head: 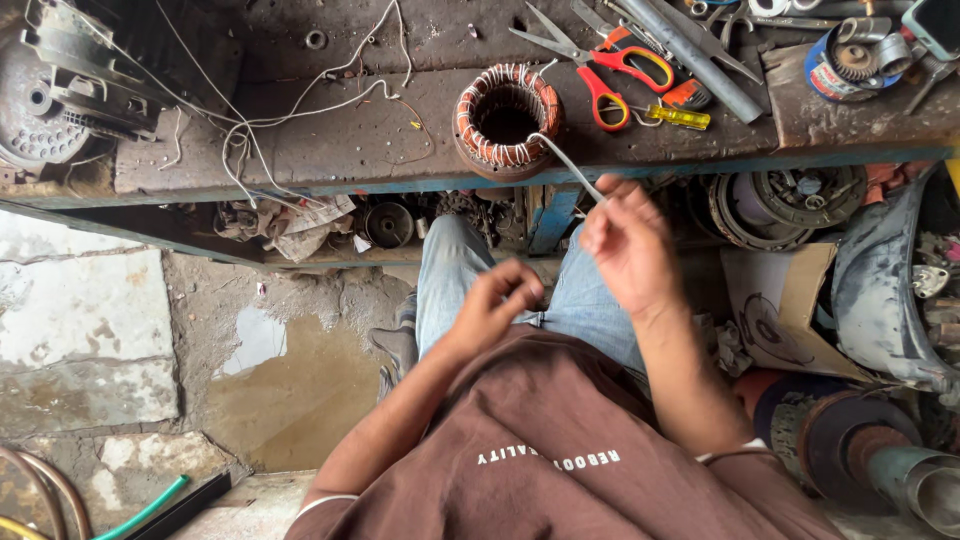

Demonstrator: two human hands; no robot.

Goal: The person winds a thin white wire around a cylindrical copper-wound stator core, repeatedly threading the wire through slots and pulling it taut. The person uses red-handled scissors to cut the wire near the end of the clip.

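**Two hands and a thin sleeve at the motor coil**

At the bottom of the frame is the person's brown shirt, with blue jeans just above it. They stand close to the bench so both hands can meet in front of the body.

The left hand sits near the middle of the frame, over the jeans. Its fingers are curled in with the tips pressed together, as if pinching something tiny — I cannot tell what.

The right hand is a bit higher and to the right. Its thumb and first fingers pinch the near end of a thin grey sleeve. The sleeve runs up and left to the stator winding, a round ring wrapped in copper wire with orange ties. Its far end rests on the ring's rim, so the hand seems to hold it taut.

The ring sits at the front edge of the dark workbench, near the top middle, easy to reach.

Farther back — red-handled scissors, a yellow-handled screwdriver and a grey metal pipe lie at the upper right. Loose white wires trail across the upper left toward a grey motor housing.
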